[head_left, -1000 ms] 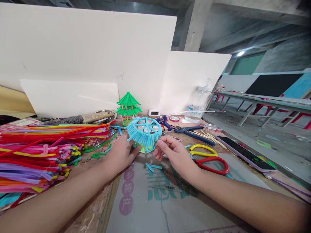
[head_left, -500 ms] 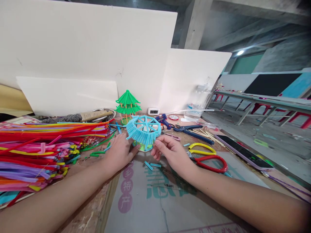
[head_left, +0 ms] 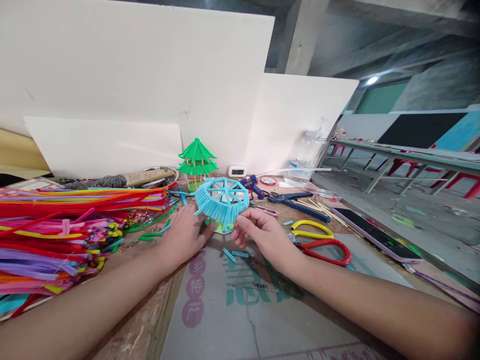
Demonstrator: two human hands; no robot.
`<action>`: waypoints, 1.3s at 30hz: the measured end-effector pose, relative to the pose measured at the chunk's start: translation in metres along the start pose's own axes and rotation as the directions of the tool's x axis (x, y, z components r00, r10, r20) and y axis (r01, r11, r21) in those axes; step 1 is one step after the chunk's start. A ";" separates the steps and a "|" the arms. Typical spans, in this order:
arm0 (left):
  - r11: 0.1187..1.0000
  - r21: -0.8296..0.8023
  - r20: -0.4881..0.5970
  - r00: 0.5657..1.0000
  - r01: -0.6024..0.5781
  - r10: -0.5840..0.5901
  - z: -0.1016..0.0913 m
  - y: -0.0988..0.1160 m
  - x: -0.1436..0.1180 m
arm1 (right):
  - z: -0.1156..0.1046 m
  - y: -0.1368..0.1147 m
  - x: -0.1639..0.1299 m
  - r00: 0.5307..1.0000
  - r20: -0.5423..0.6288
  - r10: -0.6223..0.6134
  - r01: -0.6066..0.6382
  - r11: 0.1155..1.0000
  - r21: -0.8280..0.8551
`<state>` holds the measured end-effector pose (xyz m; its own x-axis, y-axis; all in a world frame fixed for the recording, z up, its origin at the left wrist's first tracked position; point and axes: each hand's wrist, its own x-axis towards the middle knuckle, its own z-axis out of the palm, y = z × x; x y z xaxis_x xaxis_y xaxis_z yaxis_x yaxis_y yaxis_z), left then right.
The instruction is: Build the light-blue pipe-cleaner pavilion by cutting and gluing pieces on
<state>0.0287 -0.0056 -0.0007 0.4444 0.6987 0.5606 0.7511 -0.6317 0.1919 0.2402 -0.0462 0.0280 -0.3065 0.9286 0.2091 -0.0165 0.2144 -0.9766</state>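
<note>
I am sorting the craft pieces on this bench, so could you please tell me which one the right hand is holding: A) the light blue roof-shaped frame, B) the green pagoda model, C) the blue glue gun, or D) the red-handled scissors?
A: the right hand pinches the lower edge of the light blue roof-shaped frame, lifted above the bench.

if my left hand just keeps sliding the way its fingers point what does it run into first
Likely the small green base piece under the blue pipe-cleaner roof: the left hand points up and right across the table, its fingertips almost at it. Depth is unclear; the right hand lies just beyond.
</note>
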 end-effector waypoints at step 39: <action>0.999 -0.037 0.052 0.999 -0.003 0.005 0.000 0.000 0.002 | -0.031 0.002 0.000 0.698 0.315 -0.643 0.498 0.120 -0.859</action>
<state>0.0297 -0.0038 0.0005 0.4731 0.7121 0.5188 0.7311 -0.6459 0.2198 0.2694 -0.0359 0.0274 -0.5028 0.4150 0.7582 0.6628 0.7482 0.0300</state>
